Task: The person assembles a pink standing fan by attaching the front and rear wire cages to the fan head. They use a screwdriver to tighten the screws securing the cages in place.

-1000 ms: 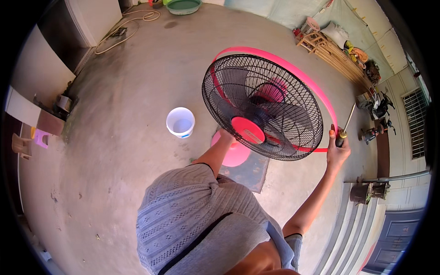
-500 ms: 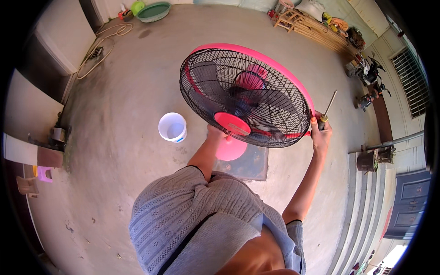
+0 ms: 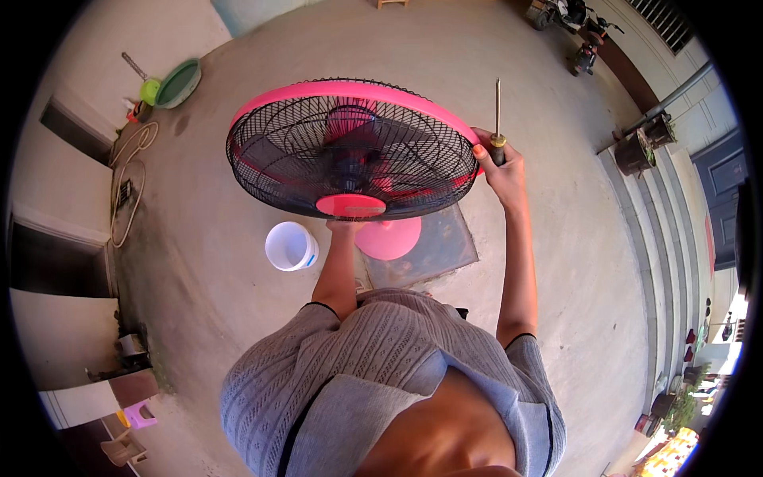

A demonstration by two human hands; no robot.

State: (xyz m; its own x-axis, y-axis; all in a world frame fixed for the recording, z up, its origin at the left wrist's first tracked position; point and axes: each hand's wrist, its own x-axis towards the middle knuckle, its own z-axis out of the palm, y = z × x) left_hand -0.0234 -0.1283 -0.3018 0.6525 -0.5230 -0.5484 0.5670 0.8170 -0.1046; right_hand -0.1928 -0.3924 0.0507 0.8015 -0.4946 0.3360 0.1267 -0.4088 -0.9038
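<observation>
A pedestal fan point(image 3: 278, 151) with a pink rim, black wire grille and dark blades stands in front of me. Its round pink base point(image 3: 389, 238) rests on a grey slab in the floor. My right hand point(image 3: 505, 171) is closed around the dark handle of a screwdriver point(image 3: 498, 111), whose metal shaft points up. The thumb and fingers of that same hand also touch the right edge of the fan's rim. My left hand point(image 3: 344, 226) reaches in under the fan head, close to the stand; the grille hides its fingers.
A white bucket point(image 3: 291, 246) stands on the floor left of the fan base. Steps point(image 3: 648, 230) with potted plants point(image 3: 634, 153) run along the right. A green basin point(image 3: 178, 83) and a coiled hose point(image 3: 131, 171) lie at the far left. A scooter point(image 3: 586, 56) is parked far right.
My view has turned right, so the surroundings have shifted in the picture. The fan head appears more level. My right hand still holds the screwdriver at the rim.
</observation>
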